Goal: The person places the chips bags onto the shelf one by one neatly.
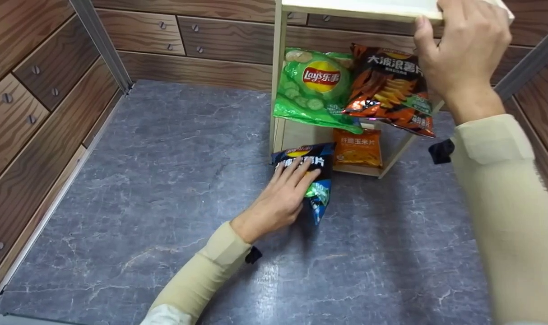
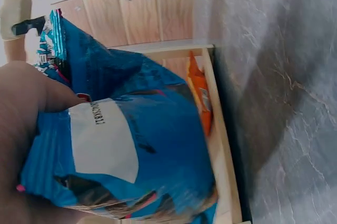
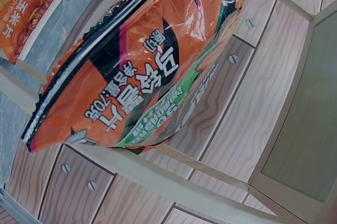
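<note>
My left hand [image 1: 274, 198] holds a blue-and-black bag of potato chips [image 1: 321, 153] at the left front of the lower shelf. In the left wrist view the thumb presses the blue back of this bag [image 2: 168, 140], and its far end lies over the wooden shelf edge. My right hand [image 1: 466, 52] grips the front edge of the top board of a wooden shelf rack [image 1: 359, 11]. Below that hand sits an orange-and-black chip bag [image 1: 391, 90], large in the right wrist view. A green chip bag [image 1: 317, 97] stands to its left on the upper shelf.
A small orange bag of corn chips [image 1: 357, 151] stands on the lower shelf, right of the blue-and-black bag. Grey marbled tabletop [image 1: 188, 171] surrounds the rack. Wood-patterned panels [image 1: 229, 40] stand behind and at both sides, with metal posts [image 1: 100, 40] at the corners.
</note>
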{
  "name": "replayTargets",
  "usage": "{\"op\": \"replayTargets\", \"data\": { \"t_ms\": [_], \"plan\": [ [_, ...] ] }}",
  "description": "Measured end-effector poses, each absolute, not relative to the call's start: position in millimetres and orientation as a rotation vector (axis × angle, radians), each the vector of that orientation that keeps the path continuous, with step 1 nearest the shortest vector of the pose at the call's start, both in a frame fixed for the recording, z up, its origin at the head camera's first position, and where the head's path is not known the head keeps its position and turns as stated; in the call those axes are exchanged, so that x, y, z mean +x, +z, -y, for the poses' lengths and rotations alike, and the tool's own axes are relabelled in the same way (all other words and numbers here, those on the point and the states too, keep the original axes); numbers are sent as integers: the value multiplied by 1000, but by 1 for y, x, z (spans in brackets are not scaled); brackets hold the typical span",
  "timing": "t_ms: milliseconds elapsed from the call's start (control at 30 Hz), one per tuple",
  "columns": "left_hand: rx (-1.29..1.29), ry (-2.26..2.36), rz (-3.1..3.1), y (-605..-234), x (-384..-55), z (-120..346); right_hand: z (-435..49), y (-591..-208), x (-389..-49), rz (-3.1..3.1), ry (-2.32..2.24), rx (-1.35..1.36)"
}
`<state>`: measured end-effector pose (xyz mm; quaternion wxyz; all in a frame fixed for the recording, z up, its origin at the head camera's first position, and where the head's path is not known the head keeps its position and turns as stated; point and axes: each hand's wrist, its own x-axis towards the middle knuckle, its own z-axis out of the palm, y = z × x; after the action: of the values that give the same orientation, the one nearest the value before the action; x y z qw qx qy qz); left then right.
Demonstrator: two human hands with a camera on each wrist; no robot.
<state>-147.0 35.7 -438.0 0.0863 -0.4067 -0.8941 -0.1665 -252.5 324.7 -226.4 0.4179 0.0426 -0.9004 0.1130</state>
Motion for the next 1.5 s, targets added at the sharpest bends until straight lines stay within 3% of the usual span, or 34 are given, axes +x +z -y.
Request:
{"op": "replayTargets", "data": {
  "t_ms": [600,1167,1500],
  "plan": [
    [-1125,-114,2606,-438,-194,-76,-318,-222,-253,2237,275,143],
    [-1010,74,2264,-470,-250,-93,-324,-227,-254,2242,284,113],
    [-963,86,2243,-485,-264,-99,-323,-227,-255,2212,277,119]
  ]
}}
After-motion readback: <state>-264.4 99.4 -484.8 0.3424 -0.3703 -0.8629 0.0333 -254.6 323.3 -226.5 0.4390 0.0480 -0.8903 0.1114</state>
